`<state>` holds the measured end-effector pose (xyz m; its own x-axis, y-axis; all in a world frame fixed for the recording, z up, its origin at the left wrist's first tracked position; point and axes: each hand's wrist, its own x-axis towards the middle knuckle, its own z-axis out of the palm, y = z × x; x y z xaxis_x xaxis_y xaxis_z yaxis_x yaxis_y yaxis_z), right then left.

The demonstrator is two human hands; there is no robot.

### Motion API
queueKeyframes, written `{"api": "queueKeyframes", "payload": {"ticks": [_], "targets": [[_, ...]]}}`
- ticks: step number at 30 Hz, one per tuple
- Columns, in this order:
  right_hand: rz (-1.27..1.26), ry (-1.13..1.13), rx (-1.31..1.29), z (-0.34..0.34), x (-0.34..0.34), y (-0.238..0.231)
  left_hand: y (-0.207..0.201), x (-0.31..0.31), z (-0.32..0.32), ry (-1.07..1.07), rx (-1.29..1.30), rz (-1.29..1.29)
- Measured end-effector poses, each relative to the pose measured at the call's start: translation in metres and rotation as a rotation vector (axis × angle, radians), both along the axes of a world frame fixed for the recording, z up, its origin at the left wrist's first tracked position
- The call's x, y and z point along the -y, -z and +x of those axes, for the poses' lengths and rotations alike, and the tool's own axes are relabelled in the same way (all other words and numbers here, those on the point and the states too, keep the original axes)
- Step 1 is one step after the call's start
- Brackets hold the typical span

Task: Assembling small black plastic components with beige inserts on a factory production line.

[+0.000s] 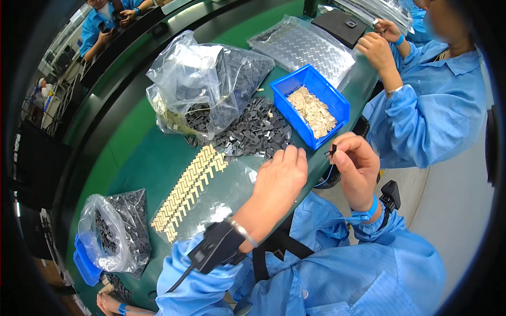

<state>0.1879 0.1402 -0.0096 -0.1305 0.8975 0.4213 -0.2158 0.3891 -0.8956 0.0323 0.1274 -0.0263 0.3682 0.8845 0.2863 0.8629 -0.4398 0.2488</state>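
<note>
My right hand (357, 167) is raised at the table's near edge, thumb and forefinger pinching a small black plastic part (331, 152). My left hand (283, 176) reaches palm down to the near edge of a loose pile of small black plastic parts (255, 126). Its fingers are bent and close together, and whatever their tips hold is hidden. Left of that hand, rows of small cream L-shaped pieces (184, 192) lie on a clear plastic sheet (226, 189). A blue bin (287, 117) of small cream pieces (313, 113) stands just beyond my right hand.
A large clear bag (184, 79) of black parts slumps behind the pile. Another bag (124, 231) and a blue tray (87, 263) sit at left, near another person's hand (108, 304). A flat plastic pack (303, 47) and black case (340, 27) lie far right, beside a co-worker's hands (380, 50).
</note>
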Motion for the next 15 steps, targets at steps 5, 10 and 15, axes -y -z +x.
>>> {"api": "queueKeyframes", "payload": {"ticks": [5, 10, 15], "targets": [[-0.040, 0.036, 0.014, 0.010, -0.002, 0.003, 0.017, -0.009, 0.007, 0.055, -0.175, 0.037], [-0.074, 0.005, 0.010, 0.012, -0.005, 0.010, 0.020, 0.002, -0.005, 0.098, -0.207, 0.217], [-0.063, -0.005, 0.012, 0.006, -0.004, 0.017, 0.021, 0.011, -0.021, 0.096, -0.038, 0.266]]}}
